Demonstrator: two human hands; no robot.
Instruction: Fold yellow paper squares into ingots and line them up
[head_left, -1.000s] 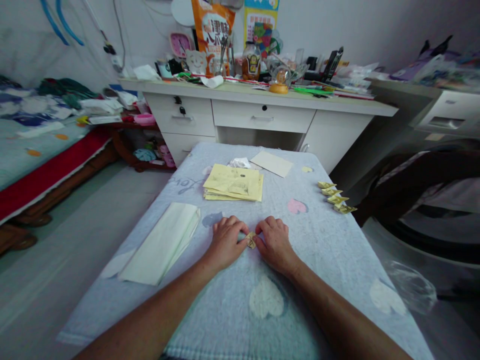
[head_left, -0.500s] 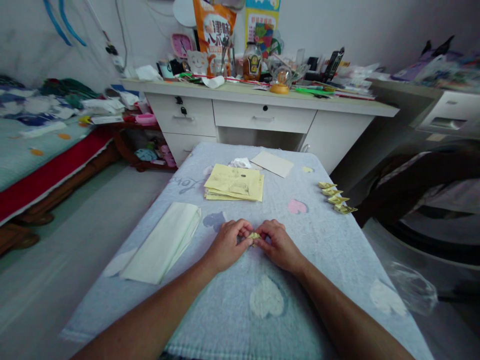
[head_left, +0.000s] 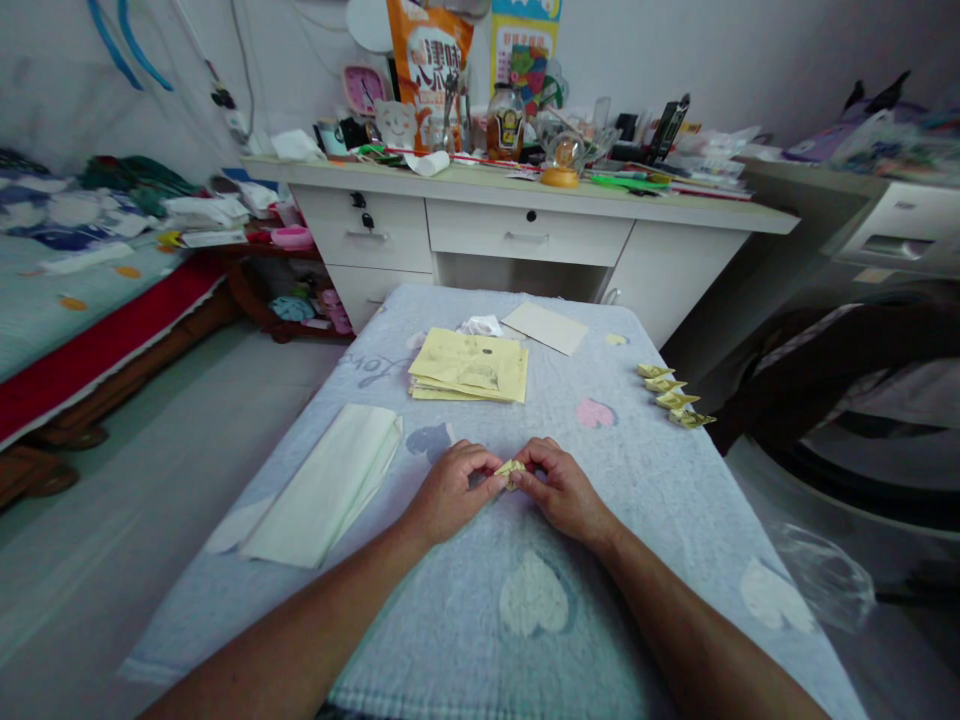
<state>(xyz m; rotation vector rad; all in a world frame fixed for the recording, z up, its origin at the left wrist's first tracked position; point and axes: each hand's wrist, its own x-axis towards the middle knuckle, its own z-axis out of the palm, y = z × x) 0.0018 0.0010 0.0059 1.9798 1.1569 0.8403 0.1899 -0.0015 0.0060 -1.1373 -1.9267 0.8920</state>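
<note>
Between my two hands is a small piece of folded yellow paper point(head_left: 509, 474), partly hidden by the fingers. My left hand point(head_left: 459, 488) pinches its left side, and my right hand point(head_left: 559, 487) grips its right side with thumb and fingers. Beyond them lies a stack of yellow paper sheets point(head_left: 469, 365) with dark marks on the top one. Several folded yellow paper pieces point(head_left: 675, 398) stand in a row by the table's right edge. To the left of my hands rests a folded pale green-white sheet point(head_left: 330, 485).
A blue patterned cloth point(head_left: 405, 640) covers the table. Near its far end are a crumpled white tissue point(head_left: 481, 326) and a pale card point(head_left: 546, 327). Behind stands a white desk point(head_left: 525, 220) crowded with jars and bags. A bed point(head_left: 90, 330) is left, a washing machine point(head_left: 900, 240) right.
The folded yellow paper shows a little more between my fingers, which have shifted slightly on it. Everything else on the table lies as before.
</note>
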